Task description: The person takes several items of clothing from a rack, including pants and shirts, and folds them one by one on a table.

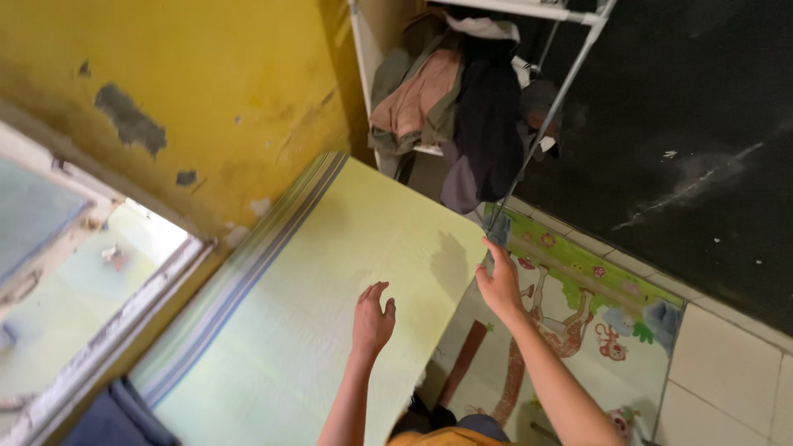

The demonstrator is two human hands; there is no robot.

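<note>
Left hand: the left hand (373,318) sits just below the middle of the frame, palm down, fingers spread and open, holding nothing. It hovers over or lightly rests on the sheet; contact cannot be told.

Right hand: the right hand (500,285) is right of centre and a little higher, fingers closed on the right-hand edge of the sheet, pinching it near the far corner.

Sheet: the pale yellow-green sheet (330,306) fills the middle of the frame, running from the lower left up to the top centre. Its long axis goes diagonally, lower left to upper right. A band of grey and blue stripes lines its left edge.

Relation: the sheet lies under and to the left of both hands. The right hand is on its edge, so it is the nearer one to a grip; the left hand is over the flat middle of the sheet.

Mat: a floor mat with cartoon animals (578,330) lies below the right hand, lower right, partly covered by the sheet.

Tiles: pale floor tiles (727,372) sit at the far lower right, beside the mat.

Window: a window frame (99,330) takes the lower left.

Wall: a yellow wall with chipped paint (206,83) fills the upper left.

Rack: a white rack hung with clothes (446,99) stands at the top centre, beyond the sheet's far end.
</note>
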